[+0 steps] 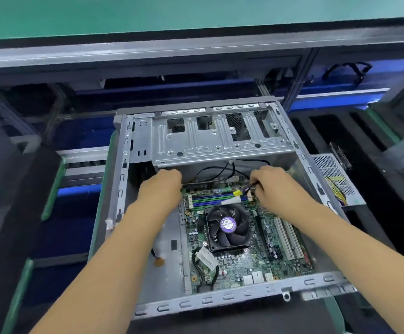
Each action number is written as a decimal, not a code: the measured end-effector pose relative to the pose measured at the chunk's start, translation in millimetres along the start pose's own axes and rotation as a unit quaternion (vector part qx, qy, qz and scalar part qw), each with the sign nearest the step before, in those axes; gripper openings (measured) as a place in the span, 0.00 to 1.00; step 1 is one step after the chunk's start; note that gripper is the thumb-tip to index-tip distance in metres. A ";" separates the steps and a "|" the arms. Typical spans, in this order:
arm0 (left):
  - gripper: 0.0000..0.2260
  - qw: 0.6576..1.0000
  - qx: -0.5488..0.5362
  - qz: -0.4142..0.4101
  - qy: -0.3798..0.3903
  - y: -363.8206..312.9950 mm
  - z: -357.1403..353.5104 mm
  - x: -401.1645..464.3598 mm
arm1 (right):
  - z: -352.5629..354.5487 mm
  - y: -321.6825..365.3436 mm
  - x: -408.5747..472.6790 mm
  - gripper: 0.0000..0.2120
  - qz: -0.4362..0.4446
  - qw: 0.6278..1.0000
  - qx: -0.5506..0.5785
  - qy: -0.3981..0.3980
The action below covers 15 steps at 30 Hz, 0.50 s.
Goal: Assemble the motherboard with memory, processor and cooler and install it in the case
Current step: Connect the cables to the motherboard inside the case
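An open grey metal case (pixel 220 302) lies flat in front of me. Inside it sits the green motherboard (pixel 242 263), with a black cooler fan (pixel 229 227) at its middle and memory sticks (pixel 210 197) in blue slots beyond the fan. My left hand (pixel 162 186) has curled fingers at the board's far left corner; what it holds is hidden. My right hand (pixel 273 189) pinches a black cable connector (pixel 250 188) at the board's far right edge, next to a yellow connector (pixel 237 192).
A silver drive cage (pixel 215 141) spans the far half of the case, with black cables (pixel 227 168) hanging under it. A perforated power supply (pixel 333 179) lies right of the case. Dark shelving and a green-topped bench surround the spot.
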<state>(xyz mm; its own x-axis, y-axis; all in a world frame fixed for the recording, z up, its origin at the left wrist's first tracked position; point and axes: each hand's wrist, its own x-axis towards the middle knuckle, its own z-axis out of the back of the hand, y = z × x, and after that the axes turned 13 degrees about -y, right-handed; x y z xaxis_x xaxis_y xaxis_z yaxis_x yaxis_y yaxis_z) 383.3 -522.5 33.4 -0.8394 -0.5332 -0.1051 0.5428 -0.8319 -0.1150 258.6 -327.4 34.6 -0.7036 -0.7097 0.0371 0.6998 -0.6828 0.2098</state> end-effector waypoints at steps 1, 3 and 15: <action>0.03 0.999 0.035 -0.006 -0.001 -4.6 0.9 -3.5 | 1.2 -1.2 -1.5 0.10 -0.008 1.000 0.021 0.001; 0.06 0.996 0.052 -0.071 -0.010 -15.5 -1.1 -7.1 | 4.0 -4.2 -4.8 0.09 -0.029 0.998 0.047 0.007; 0.17 0.888 -0.010 -0.443 0.126 -76.7 -12.3 57.7 | -3.9 -10.3 -15.4 0.06 0.013 0.982 -0.071 0.177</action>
<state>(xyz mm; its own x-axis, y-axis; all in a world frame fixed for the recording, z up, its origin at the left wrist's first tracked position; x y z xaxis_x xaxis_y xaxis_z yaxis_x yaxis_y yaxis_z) 293.6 -487.6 24.0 -0.9061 0.3823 -0.1812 -0.3251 -0.9033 -0.2799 262.7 -310.2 28.0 -0.6163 -0.7253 -0.3067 0.7446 -0.6635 0.0731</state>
